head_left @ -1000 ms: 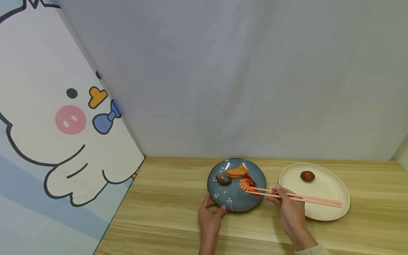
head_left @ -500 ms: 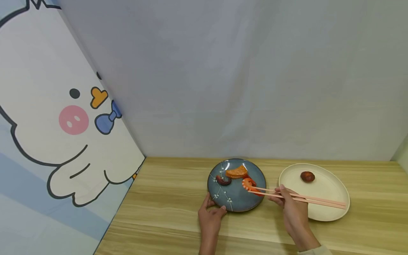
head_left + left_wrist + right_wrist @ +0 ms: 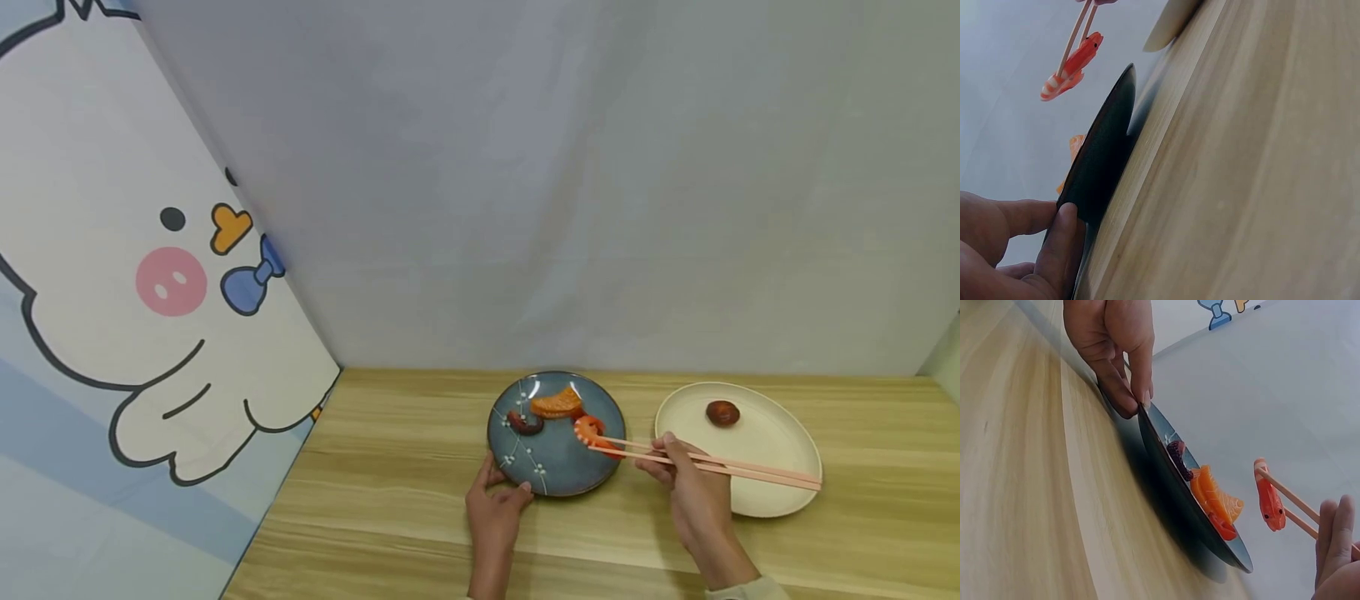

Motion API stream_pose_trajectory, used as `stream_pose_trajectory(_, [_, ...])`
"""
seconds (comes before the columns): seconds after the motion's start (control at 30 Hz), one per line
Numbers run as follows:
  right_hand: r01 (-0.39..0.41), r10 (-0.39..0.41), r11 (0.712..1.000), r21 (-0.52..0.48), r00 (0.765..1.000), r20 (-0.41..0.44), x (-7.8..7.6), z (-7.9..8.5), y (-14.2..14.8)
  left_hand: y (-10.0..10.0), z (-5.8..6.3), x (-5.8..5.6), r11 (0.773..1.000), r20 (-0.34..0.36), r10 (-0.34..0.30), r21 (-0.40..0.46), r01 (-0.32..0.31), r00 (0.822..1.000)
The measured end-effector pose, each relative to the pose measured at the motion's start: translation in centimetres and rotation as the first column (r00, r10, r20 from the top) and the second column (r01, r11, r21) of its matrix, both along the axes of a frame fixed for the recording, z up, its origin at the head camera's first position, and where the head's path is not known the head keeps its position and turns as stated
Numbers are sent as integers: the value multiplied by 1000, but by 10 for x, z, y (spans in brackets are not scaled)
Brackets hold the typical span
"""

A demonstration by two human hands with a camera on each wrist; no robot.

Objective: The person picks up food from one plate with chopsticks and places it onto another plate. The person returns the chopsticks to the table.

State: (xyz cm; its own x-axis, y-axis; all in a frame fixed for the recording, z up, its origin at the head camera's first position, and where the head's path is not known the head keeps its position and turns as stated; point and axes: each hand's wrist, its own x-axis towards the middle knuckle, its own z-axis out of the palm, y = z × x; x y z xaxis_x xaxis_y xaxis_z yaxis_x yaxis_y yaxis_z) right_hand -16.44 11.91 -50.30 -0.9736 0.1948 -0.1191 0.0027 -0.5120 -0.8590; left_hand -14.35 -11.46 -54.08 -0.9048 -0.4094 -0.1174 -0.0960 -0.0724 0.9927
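Pink chopsticks (image 3: 772, 474): pinches them in right hand (image 3: 699, 500), clamping shrimp (image 3: 1270, 503) above plate (image 3: 562, 468) at three o'clock (grips plate at eight, left hand (image 3: 495, 515))

Glossy Glaze Over Wood Grain

The blue plate (image 3: 555, 458) looks like glazed ceramic, smooth and glossy, with bright glints on its far left. The cream plate (image 3: 780, 433) on the right is smooth and closer to matt. The pale pink chopsticks (image 3: 802, 478) have a smooth, even finish; their material is hard to tell. The shrimp (image 3: 1075, 65) looks like moulded plastic — slick and faintly shiny — and the salmon slice (image 3: 555, 404) shows a ribbed surface. The brown oval piece (image 3: 722, 413) is glossy. The tabletop (image 3: 390, 500) has a streaked wood-grain finish; the far backdrop (image 3: 600, 192) looks like matt cloth, softly creased.
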Motion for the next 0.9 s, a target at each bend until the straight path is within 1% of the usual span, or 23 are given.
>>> stream_pose_trajectory(0.2, [1,-1,1000,21,1000,-13,-1,-1,2,0,2,0,1000,-2,-1,1,1,1000])
stream_pose_trajectory(0.37, [7,-6,1000,25,999,-40,-1,-1,4,0,1,1,1000,-6,0,11,0,1000])
stream_pose_trajectory(0.63, [-7,10,1000,30,996,-87,0,-2,9,0,1,1,999,-7,-2,35,2,1000])
stream_pose_trajectory(0.9, [4,1,999,52,996,-93,-2,-1,14,1,2,0,999,-2,2,39,-2,1000])
